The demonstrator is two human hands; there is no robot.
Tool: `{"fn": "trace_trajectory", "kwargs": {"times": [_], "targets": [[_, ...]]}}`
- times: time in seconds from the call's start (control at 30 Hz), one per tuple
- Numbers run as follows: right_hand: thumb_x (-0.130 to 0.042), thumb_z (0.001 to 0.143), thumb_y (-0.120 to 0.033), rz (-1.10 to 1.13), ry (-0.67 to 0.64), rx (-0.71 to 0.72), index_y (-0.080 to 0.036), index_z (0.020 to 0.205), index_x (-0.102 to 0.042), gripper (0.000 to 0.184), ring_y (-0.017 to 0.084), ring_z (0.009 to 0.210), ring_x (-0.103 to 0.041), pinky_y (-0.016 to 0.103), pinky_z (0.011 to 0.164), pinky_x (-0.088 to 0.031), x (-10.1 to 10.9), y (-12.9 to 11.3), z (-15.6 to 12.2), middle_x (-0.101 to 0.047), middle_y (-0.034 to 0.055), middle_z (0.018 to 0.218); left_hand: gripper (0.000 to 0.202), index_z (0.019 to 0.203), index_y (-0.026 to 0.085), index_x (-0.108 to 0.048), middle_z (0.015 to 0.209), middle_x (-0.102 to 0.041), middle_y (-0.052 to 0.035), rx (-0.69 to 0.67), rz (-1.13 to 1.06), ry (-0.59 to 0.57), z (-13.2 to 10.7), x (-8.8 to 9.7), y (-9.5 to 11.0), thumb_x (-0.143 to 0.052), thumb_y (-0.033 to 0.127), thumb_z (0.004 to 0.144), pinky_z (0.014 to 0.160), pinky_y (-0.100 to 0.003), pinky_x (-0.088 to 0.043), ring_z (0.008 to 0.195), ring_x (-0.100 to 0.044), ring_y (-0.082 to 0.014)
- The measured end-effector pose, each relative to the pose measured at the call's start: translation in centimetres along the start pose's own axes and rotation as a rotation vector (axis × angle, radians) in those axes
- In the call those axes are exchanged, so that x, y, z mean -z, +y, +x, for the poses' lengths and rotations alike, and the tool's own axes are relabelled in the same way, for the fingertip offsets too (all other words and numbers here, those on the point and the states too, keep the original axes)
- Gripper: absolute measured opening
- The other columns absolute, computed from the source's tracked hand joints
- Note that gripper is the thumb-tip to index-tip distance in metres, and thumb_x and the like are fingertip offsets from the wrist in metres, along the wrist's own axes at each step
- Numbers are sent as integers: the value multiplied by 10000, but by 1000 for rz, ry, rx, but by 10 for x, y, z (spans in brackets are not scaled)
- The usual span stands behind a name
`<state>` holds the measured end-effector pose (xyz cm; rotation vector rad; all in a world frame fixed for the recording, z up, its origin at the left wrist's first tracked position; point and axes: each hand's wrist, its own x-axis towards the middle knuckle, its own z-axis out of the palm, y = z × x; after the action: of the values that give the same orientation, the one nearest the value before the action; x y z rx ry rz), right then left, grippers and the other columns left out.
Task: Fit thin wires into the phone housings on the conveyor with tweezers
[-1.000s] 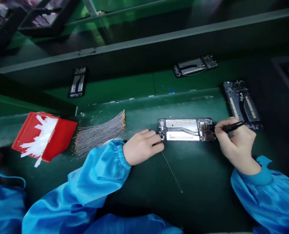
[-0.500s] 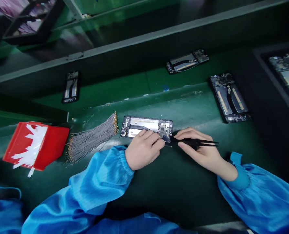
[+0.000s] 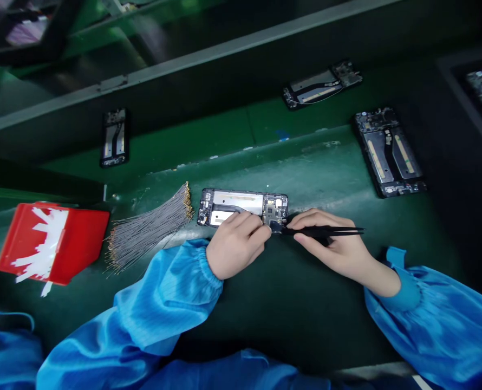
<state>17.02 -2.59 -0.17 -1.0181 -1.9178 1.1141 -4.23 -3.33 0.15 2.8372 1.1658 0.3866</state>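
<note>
An opened phone (image 3: 241,199) lies face down crosswise on the green bench, its circuit board showing at the right end. My left hand (image 3: 235,244) is closed at its near long edge, fingers curled over the rim; what the fingertips pinch there is partly hidden. My right hand (image 3: 332,238) grips black tweezers (image 3: 326,231) between thumb and fingers. Their tips point left and reach the near right corner of the board. Whether the tips hold a small part I cannot tell.
A bundle of thin grey cables (image 3: 149,227) lies left of the phone. Beyond it is a red bin (image 3: 84,238) with white tape strips. Other opened phones lie at the back left (image 3: 115,138), back middle (image 3: 320,86) and right (image 3: 389,151). A raised ledge (image 3: 168,62) runs behind.
The tweezers' tips have moved slightly left, from the phone's right end onto the board's near corner. My left hand keeps its place on the phone. The whole view has shifted a little.
</note>
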Motion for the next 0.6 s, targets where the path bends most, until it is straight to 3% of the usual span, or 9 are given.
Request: {"fn": "trace_trajectory", "kwargs": {"times": [0.37,0.6], "targets": [[-575,752,-121,-20,-10,5,-210,881,-584,157,167,835,-602,330,748,-501,-1,0,1,-636,44,883,122,765,165,-550,721,-517,-24,-5,4,1,0,1,0,-441,126,803,603,-261,-380,677,-440,-148],[-534,760,-84,-152,-92,204,-211,917,-540,202,167,822,-584,324,720,-492,-4,-5,3,-620,49,868,129,777,162,-547,718,-517,-26,-5,-1,-18,1,2,0,-428,137,820,608,-265,-382,684,-443,-152]]}}
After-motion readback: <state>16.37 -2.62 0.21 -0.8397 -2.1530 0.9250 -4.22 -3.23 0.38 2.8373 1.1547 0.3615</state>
